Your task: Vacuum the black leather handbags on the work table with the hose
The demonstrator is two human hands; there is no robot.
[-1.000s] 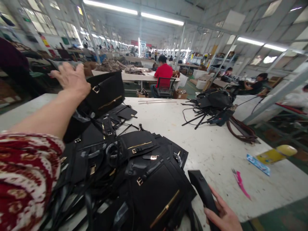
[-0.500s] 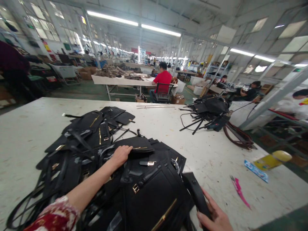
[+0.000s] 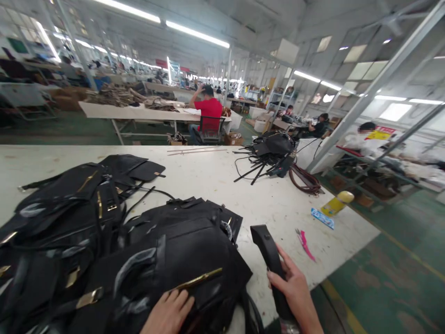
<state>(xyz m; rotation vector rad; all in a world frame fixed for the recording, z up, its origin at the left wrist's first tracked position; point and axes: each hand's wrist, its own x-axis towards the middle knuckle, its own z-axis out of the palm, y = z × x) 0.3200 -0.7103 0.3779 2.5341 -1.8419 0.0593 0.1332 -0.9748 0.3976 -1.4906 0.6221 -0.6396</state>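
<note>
Item: black bag (image 3: 194,246), one, with a gold zip (image 3: 199,279) slanting across its front; lies on the near part of the pale surface (image 3: 194,176), on top of other black pieces whose edges show past its right side.
Left hand (image 3: 170,311): at the bag's near side, fingers bent, fingertips against the black material just below the zip; whether they pinch it cannot be told.
Right hand (image 3: 294,290): closed around a black curved handheld tool (image 3: 273,260), its broad end pointing away from the person, just to the right of the bag.
Black bags (image 3: 69,185), several, overlapping, at left; gold buckles and zips, straps loose among them.
Pink snips (image 3: 306,245), one pair, to the right of the tool.
Blue packet (image 3: 322,218), one, flat, beyond the snips; just beside it, a yellow container (image 3: 337,203) with a paler end.
Heap of black pieces (image 3: 267,148), straps spread out, at the far right; next to it, a brown strap coil (image 3: 306,181).
Thin strips (image 3: 196,150), along the far edge.
Beyond: a person in red (image 3: 210,109), seated on a dark chair (image 3: 210,132) at another table, one arm raised to the head.
</note>
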